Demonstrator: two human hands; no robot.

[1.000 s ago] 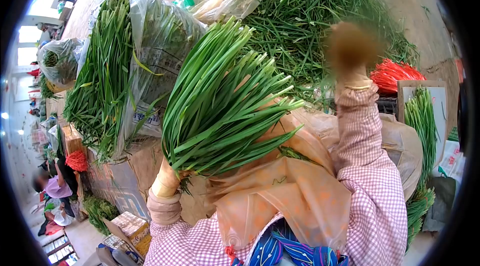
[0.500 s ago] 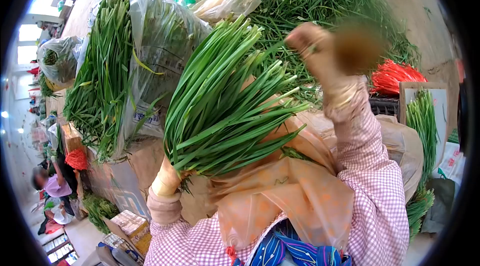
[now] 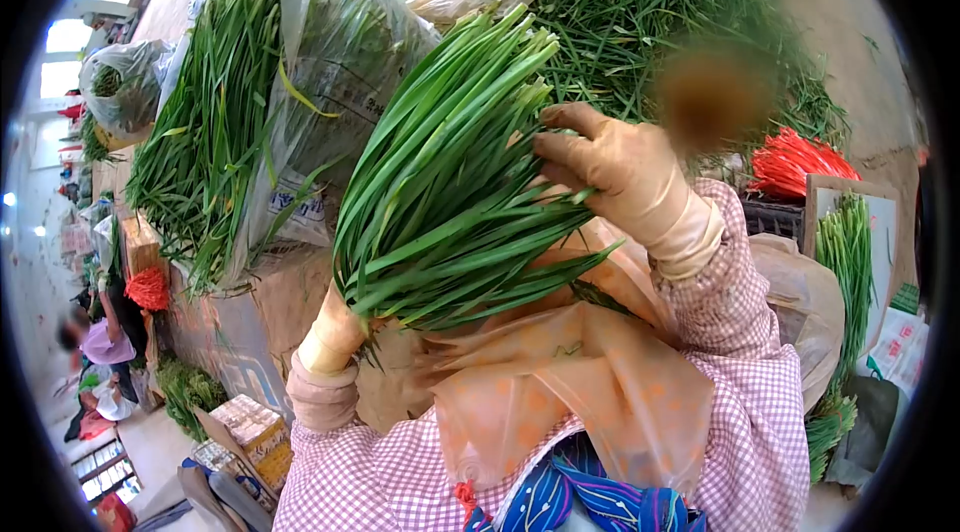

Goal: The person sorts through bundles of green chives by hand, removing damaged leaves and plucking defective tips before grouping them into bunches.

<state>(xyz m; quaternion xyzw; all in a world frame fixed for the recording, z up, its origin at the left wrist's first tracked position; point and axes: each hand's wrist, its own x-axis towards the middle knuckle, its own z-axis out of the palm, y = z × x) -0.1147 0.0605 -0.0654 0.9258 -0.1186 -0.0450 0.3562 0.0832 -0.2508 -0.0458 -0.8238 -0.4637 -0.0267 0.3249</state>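
Observation:
A thick bunch of garlic chives (image 3: 440, 202) fans out in front of me, leaf tips toward the lower left and pale stem ends toward the upper right. My left hand (image 3: 335, 332), in a cream rubber glove, grips the bunch at its lower left; its fingers are hidden under the leaves. Bent around some stem ends on the right side is my gloved right hand (image 3: 625, 167), its fingertips closed on them and its thumb mostly out of sight. An orange translucent apron (image 3: 560, 382) covers my lap beneath the bunch.
A loose heap of chives (image 3: 650, 12) lies at the back right. Stacked chives (image 3: 215, 122) and a plastic-wrapped bundle (image 3: 345, 82) stand at left. Red ties (image 3: 800, 167) sit at right, near a bunch on a board (image 3: 845, 252). A person (image 3: 105, 342) is far left.
My right hand has come down and left from above the heap onto the stem ends. My left hand still holds the bunch, and the view has shifted slightly.

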